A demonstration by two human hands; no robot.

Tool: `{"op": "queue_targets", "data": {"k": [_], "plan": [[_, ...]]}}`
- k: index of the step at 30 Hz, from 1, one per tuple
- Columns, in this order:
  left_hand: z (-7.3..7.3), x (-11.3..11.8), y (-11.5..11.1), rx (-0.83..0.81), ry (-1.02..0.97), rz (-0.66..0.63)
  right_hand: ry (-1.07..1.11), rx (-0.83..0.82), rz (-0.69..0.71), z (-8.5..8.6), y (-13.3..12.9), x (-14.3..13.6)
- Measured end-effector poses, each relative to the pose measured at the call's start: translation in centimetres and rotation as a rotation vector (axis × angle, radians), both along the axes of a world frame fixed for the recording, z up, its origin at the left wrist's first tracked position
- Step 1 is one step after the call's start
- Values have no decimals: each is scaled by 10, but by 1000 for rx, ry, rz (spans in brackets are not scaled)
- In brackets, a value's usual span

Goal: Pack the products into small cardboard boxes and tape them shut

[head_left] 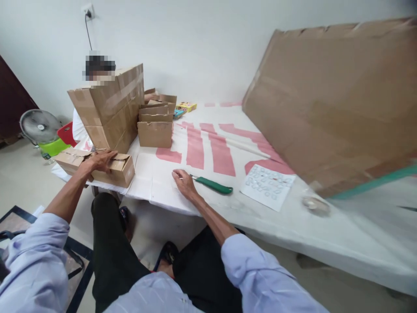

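Note:
A long cardboard box [125, 173] lies at the table's left front edge. My left hand [100, 161] rests on its top with the fingers spread over the flaps. Beside the green-handled knife [213, 184], my right hand [184, 182] is over the table with its fingers drawn together; whether something small is between them is too small to tell. The knife lies just right of that hand. Further right is a paper sheet [269, 187] with printed shapes.
Taped boxes [110, 104] are stacked at the left, a person behind them. Open cartons [155, 134] stand beside the stack. A large cardboard box [332, 95] fills the right. A fan [41, 126] stands far left; a tape roll [315, 205] lies near the sheet.

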State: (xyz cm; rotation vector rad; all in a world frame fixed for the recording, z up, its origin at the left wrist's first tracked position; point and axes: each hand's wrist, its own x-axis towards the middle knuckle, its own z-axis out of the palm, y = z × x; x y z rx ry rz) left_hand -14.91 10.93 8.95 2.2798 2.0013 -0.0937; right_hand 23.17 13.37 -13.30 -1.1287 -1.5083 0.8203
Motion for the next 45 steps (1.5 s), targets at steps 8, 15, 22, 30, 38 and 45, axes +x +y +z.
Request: {"op": "queue_targets", "data": {"k": [8, 15, 22, 30, 38, 45], "plan": [[-23, 110, -48, 100, -37, -252, 127, 2, 54, 36, -39, -2], [-53, 102, -87, 255, -624, -232, 99, 35, 40, 45, -65, 34], [-97, 61, -103, 76, -1236, -54, 129, 30, 139, 48, -82, 30], [-122, 94, -139, 261, -1270, -80, 114, 34, 50, 53, -109, 48], [-127, 116, -158, 269, -1225, -119, 95, 17, 14, 57, -122, 67], [-130, 126, -164, 255, -1211, -213, 128, -67, -45, 47, -123, 83]]}}
